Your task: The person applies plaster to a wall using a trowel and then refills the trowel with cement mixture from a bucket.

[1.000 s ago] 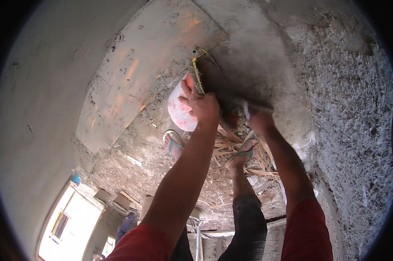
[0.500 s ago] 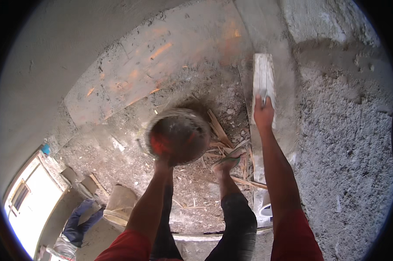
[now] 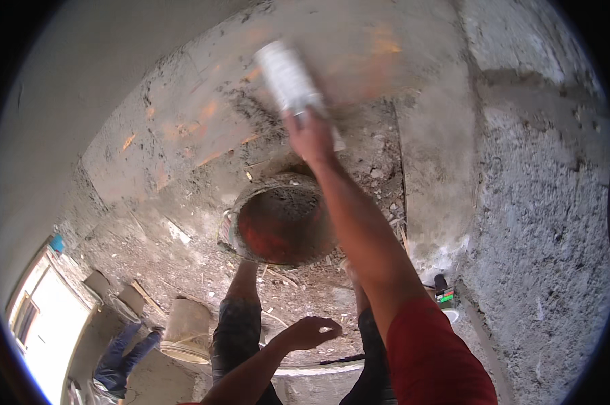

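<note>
My right hand (image 3: 310, 135) is closed around the handle of a long rectangular plastering trowel (image 3: 288, 77), blurred by motion. The trowel is at the wall's wet grey surface (image 3: 214, 101), where orange patches show through. Below it stands a round, mortar-crusted bucket (image 3: 281, 226) with a reddish inside and some grey mortar in it. My left hand (image 3: 308, 333) is in the air over my legs, nearer to me than the bucket. Its fingers are loosely curled with a gap to the thumb, and nothing shows in them.
Rubble and wood scraps cover the ground (image 3: 183, 256). Rough grey plaster (image 3: 541, 236) lies to the right. At lower left are a tan bucket (image 3: 185, 329), another person's blue-trousered legs (image 3: 124, 358) and a bright window opening (image 3: 45, 307). A small dark object (image 3: 441, 287) sits near my right elbow.
The trowel in my right hand has swung left, from the right-hand strip to above the bucket. My left hand has let go of the bucket and drawn back toward me.
</note>
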Demonstrator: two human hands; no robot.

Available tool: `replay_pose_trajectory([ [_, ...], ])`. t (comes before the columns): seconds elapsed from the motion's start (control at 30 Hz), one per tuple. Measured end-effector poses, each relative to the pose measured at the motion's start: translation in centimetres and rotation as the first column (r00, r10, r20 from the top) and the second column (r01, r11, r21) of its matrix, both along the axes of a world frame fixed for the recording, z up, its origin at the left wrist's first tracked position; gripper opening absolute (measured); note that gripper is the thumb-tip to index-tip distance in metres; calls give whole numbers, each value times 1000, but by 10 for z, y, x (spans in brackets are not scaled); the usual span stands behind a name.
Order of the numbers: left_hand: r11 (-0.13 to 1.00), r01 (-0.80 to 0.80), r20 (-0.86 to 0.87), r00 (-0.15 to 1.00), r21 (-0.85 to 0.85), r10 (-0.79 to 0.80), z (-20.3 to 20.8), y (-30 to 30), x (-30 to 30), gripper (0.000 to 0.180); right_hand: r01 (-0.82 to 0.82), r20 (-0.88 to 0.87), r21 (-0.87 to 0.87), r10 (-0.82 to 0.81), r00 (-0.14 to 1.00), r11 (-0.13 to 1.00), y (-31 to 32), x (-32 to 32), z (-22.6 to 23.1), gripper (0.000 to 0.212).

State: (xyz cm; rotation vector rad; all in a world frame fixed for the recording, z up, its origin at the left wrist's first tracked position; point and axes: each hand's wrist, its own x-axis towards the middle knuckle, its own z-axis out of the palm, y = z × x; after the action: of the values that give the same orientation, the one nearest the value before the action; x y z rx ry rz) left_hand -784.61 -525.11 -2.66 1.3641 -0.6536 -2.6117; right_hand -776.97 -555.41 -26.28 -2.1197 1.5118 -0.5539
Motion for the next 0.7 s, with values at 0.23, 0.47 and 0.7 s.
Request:
replay_pose_trajectory([
  [0.23, 890, 285, -15, 950, -356, -311, -14, -30, 15, 41, 400, -62, 613, -463, 884, 681, -55, -45, -20, 52],
  [0.47, 823, 424, 31, 894, -379, -446, -32, -31, 40, 55, -342, -127, 393, 419, 899, 854, 22, 117, 3, 31],
  [0.7, 880, 264, -17, 956, -394, -294, -22, -39, 52, 53, 516, -543, 43, -414, 731, 855, -187, -111, -23, 45],
])
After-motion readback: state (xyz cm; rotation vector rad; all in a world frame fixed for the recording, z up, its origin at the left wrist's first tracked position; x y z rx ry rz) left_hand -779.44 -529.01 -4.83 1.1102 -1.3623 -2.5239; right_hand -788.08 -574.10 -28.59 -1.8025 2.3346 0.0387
